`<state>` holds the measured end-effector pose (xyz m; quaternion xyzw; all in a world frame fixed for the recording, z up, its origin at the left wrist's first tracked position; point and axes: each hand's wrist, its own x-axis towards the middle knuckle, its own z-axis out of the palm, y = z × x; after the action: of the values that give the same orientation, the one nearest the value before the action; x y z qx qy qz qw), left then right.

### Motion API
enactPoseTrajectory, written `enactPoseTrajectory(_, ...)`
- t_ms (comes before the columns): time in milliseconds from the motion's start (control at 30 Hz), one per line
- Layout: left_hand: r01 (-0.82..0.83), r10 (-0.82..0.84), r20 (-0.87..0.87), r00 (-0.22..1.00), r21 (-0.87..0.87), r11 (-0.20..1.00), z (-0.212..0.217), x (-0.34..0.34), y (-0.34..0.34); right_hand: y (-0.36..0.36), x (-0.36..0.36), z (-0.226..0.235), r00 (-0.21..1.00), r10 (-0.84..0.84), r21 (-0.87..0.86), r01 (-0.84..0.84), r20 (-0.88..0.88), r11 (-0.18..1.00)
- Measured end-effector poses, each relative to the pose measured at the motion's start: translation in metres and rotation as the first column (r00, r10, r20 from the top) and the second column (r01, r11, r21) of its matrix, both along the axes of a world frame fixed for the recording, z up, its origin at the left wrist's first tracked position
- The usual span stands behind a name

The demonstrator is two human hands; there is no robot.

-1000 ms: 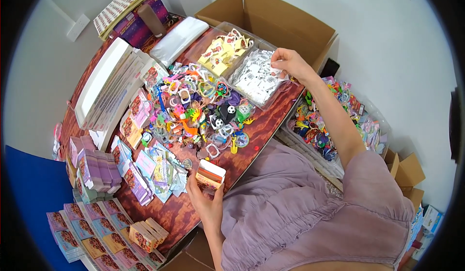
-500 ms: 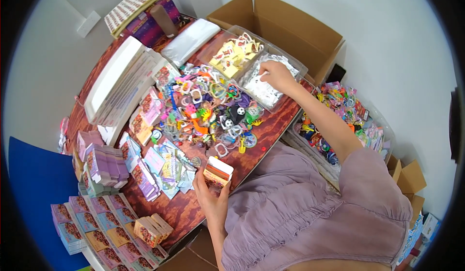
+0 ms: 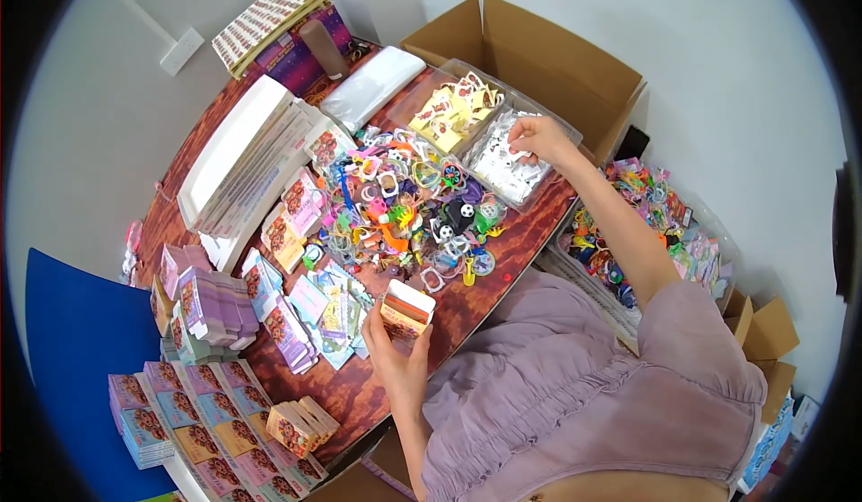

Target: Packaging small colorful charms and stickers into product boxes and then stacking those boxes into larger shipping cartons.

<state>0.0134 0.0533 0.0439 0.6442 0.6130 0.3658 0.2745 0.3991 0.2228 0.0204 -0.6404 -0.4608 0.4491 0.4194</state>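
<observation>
In my left hand is a small orange carton, held upright near the table's front edge. Its white top flap stands raised, and part of an orange-red item shows inside the mouth. My right hand reaches over a clear plastic tray filled with small white-and-silver packets. The fingers there are curled and pinched together; what they hold, if anything, is hidden. Beside that lies a compartment of yellow tags. A heap of small colourful plastic toys spreads between my hands.
Flattened cards and cartons lie left of the toys. Stacked cartons and rows of filled boxes stand farther left, with several orange cartons nearby. A large cardboard box stands behind the trays; a toy-filled bin sits at right.
My right hand has shifted slightly within the packet tray, its fingers now lifted and curled. The left hand still holds the carton. The whole view has shifted a little.
</observation>
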Motion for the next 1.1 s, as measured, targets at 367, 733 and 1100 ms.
enactPoseTrajectory(367,0.002,-0.002,-0.009,1.000,-0.018,1.000,-0.007,-0.003,-0.003,-0.003,0.027,0.012,0.983,-0.053,0.125,0.032,0.174,0.992)
enactPoseTrajectory(733,0.020,-0.017,0.058,0.998,-0.050,0.999,-0.008,0.007,0.002,-0.008,0.040,0.002,0.970,0.083,0.009,-0.087,0.227,0.996)
enactPoseTrajectory(1100,0.022,-0.019,0.058,0.998,-0.056,0.998,-0.010,0.004,0.002,-0.014,0.036,0.005,0.913,-0.137,0.203,0.061,0.383,0.977)
